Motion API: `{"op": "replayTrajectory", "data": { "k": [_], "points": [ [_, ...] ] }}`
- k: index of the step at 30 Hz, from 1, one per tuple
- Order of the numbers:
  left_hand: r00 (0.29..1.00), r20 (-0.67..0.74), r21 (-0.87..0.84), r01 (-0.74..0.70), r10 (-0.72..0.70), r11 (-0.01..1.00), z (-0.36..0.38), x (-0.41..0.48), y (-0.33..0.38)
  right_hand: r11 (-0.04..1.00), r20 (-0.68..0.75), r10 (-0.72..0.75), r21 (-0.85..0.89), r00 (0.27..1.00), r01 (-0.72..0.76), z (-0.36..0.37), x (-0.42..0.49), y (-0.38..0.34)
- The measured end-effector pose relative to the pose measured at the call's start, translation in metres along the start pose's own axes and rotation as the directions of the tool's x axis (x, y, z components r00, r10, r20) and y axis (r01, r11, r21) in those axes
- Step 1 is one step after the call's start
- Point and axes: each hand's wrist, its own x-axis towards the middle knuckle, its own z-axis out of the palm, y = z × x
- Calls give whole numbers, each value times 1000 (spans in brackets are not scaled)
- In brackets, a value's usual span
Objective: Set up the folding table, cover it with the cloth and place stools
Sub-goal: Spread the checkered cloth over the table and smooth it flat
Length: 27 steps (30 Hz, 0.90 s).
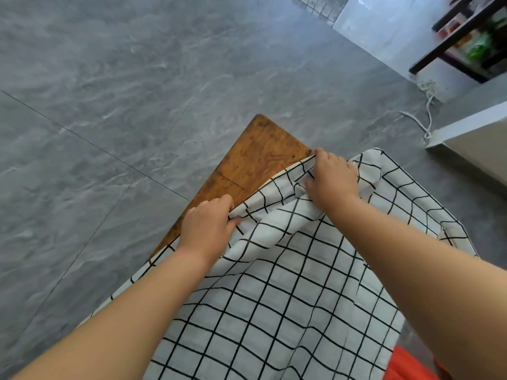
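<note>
From the head view, the table stands unfolded, its far corner bare; the cloth covers the near part; the left hand and the right hand each pinch its far edge with curled fingers; covering is likely under way; next, draw that edge farther over the corner.

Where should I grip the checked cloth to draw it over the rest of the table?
Take the cloth by its leading hem, from above on the near side, at two spaced points, as the left hand and right hand pinch it now. The hem lies slack and wrinkled, with bare table just beyond, so pulling there should spread it flat.
</note>
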Motion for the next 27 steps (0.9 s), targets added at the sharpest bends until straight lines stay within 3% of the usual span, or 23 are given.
{"op": "replayTrajectory", "data": {
  "k": [4, 11, 19, 27],
  "points": [
    [999, -46, -56, 27, -30, 998, -11, 4, -7, 991, -112, 24, 131, 993, -10, -9, 7, -5],
    [977, -146, -163, 131, -155, 978, -40, 31, -36, 961, -296, -93, 222, 951, 163, -38, 49, -47],
    [961, -150, -248, 190, -231, 950, -54, 57, -64, 939, -351, -194, 206, 916, 277, -57, 109, -106],
    [948, -1, -469, 280, -318, 838, -50, 76, -101, 912, -277, -347, 125, 896, 392, -65, 165, -148]
  ]
}}
